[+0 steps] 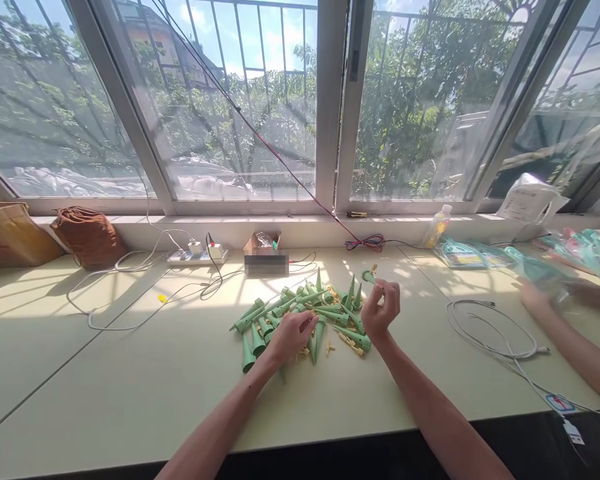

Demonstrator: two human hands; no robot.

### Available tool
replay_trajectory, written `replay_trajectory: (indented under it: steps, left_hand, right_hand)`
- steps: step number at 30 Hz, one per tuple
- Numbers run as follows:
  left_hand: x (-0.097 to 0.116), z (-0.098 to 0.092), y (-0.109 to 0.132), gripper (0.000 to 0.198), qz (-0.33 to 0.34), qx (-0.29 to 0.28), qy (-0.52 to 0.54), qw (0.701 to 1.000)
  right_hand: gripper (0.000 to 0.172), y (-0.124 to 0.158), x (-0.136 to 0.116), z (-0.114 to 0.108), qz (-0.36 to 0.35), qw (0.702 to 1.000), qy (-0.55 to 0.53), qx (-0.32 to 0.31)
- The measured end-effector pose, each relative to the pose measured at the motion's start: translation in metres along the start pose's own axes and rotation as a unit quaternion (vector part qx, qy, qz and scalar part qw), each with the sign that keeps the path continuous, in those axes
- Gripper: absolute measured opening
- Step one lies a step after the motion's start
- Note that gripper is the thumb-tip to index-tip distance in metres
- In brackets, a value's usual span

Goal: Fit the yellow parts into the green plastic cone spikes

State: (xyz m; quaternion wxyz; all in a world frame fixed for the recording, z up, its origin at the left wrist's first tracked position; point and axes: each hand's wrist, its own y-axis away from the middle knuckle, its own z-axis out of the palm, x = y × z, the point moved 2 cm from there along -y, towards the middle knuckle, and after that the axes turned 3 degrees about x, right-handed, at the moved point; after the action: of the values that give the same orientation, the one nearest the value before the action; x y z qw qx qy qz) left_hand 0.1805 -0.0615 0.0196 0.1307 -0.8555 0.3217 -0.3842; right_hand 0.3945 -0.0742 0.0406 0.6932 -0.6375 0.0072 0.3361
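Note:
A pile of green plant-watering spikes [260,343] lies in the middle of the table, mixed with small yellow valve pieces [350,343]. My left hand [293,333] is over the front of this pile, its fingers curled together; whatever they grip is hidden. To the right of the pile my right hand [383,308] is raised, pinching a small green cap [368,276] with a yellow piece on its top. A single yellow valve [330,348] rests on the table between the two hands. Some spikes stand point up at the pile's back right.
At right a co-worker's hand [535,293] is beside clear plastic bags [535,267] and a coiled white cable [495,333]. Along the window wall are a brown bag [90,240], a power strip [197,256], a small cardboard box [263,242] and a bottle [439,225].

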Motion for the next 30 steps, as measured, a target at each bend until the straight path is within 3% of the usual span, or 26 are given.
replay_trajectory:
  steps: [4, 9, 12, 30]
  left_hand:
    - [0.001, 0.000, 0.000, 0.040, 0.008, 0.001, 0.004, 1.000]
    - [-0.003, 0.002, 0.000, 0.039, 0.003, -0.017, 0.011, 1.000]
    - [-0.005, 0.003, 0.000, 0.039, 0.004, -0.018, 0.013, 1.000]
    - [0.001, 0.001, 0.000, 0.039, 0.023, -0.005, -0.018, 1.000]
  right_hand:
    - [0.027, -0.006, 0.016, 0.003, 0.000, 1.000, 0.031, 0.000]
    - [0.037, -0.004, 0.047, 0.014, 0.063, 0.983, 0.093, -0.142]
    - [0.039, -0.002, 0.060, 0.017, 0.075, 0.973, 0.107, -0.189]
    - [0.040, 0.010, 0.085, 0.022, 0.152, 0.931, 0.110, -0.312]
